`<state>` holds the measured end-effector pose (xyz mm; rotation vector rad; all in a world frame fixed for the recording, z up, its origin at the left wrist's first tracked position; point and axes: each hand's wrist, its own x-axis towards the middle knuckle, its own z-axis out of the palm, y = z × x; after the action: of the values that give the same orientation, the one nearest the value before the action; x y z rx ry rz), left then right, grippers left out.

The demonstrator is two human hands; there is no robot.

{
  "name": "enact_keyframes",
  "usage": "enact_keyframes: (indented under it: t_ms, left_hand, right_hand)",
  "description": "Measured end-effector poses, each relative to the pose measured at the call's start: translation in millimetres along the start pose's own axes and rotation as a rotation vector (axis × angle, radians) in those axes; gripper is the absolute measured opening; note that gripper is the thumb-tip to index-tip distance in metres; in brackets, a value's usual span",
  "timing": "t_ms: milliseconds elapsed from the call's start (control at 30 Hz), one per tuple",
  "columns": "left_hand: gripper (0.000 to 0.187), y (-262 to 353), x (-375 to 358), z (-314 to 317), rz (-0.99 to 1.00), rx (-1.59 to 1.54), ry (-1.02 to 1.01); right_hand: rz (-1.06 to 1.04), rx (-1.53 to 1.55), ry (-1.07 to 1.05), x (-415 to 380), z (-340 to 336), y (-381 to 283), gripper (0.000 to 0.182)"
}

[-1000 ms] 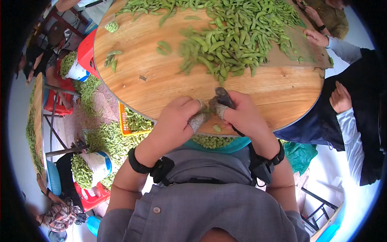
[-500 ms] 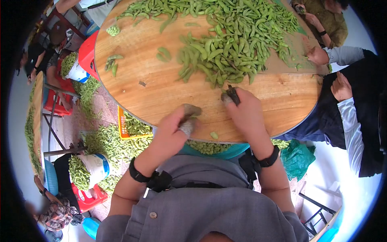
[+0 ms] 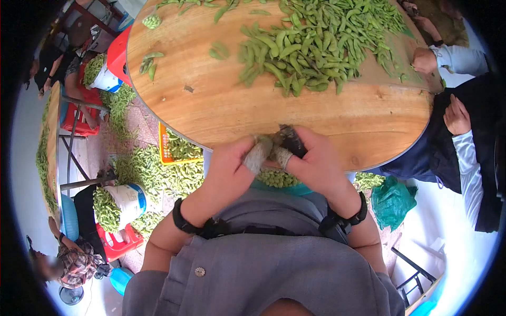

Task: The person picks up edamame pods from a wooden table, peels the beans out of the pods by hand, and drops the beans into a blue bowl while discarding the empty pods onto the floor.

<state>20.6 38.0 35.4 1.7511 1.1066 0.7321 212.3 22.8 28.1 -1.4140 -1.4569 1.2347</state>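
My left hand and my right hand meet at the near edge of the round wooden table, fingers closed and tips pressed together. Pale wrapping covers my left thumb, and similar wrapping covers my right thumb. A dark covering sits on my right fingers. Whatever lies between the fingertips is too hidden to make out. Just below the hands, a teal basin holds shelled green beans. Beyond them a heap of green soybean pods spreads over the table.
A few loose pods lie at the table's left. An orange crate and a tipped white bucket hold pods on the left, with more on the floor. A co-worker's hand rests at the right edge; a green bag hangs below.
Both hands have come together at the table edge, the right moving down and left from near the pods, the left shifting slightly right. The view has shifted a little.
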Motion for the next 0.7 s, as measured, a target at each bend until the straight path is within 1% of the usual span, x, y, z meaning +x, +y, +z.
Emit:
enact_keyframes:
  t_ms: [33,67,133,167,233,267,300,333,367,400,433,467,500,533,567,600,667,700]
  left_hand:
    - [0.022,-6,4,7,-0.031,-0.141,-0.019]
    - [0.022,-6,7,9,-0.032,-0.144,-0.025]
    - [0.022,-7,12,11,-0.206,-0.387,0.089]
    - [0.022,-9,13,12,-0.207,-0.387,0.082]
    - [0.021,-17,16,13,-0.024,-0.265,0.189]
    - [0.021,-15,15,11,-0.019,-0.264,0.186]
    - [0.021,-12,11,9,-0.073,-0.239,0.144]
    - [0.02,-9,8,8,-0.129,-0.214,0.103]
    - [0.02,-4,7,6,-0.13,-0.214,0.104]
    - [0.02,2,7,3,-0.154,-0.188,0.024]
    - [0.019,5,7,2,-0.178,-0.162,-0.055]
    - [0.019,5,7,3,-0.177,-0.162,-0.056]
    - [0.018,5,7,4,-0.191,-0.182,-0.115]
    - [0.018,5,7,5,-0.206,-0.203,-0.176]
    - [0.018,7,7,6,-0.205,-0.201,-0.18]
    - [0.016,9,7,7,-0.186,-0.164,-0.204]
    - [0.015,10,8,7,-0.166,-0.126,-0.229]
    - [0.014,10,8,8,-0.155,-0.127,-0.245]
  right_hand:
    - [-0.05,-0.016,0.031,-1,-1,2,0.025]
    - [-0.043,-0.017,0.036,-4,-4,3,0.025]
    - [-0.111,-0.336,0.052,-10,-13,6,0.022]
    - [-0.106,-0.334,0.058,-15,-11,7,0.022]
    - [-0.224,-0.641,0.003,-29,-5,8,0.021]
    - [-0.194,-0.643,-0.049,-36,-4,5,0.022]
    - [-0.195,-0.644,-0.048,-39,-5,3,0.022]
    - [-0.196,-0.566,-0.051,-41,-6,2,0.022]
    - [-0.196,-0.487,-0.053,-43,-7,0,0.022]
    - [-0.197,-0.486,-0.054,-42,-9,-2,0.022]
    - [-0.094,-0.374,-0.01,-41,-11,-3,0.025]
    - [0.009,-0.261,0.035,-41,-13,-5,0.028]
    - [0.007,-0.261,0.039,-40,-15,-5,0.028]
    - [-0.012,-0.203,-0.001,-40,-17,-6,0.032]
    - [-0.031,-0.143,-0.041,-40,-18,-6,0.035]
    - [-0.031,-0.142,-0.038,-41,-18,-10,0.035]
    - [0.127,0.022,-0.132,-41,-19,-19,0.039]
    - [0.127,0.023,-0.131,-41,-19,-18,0.039]
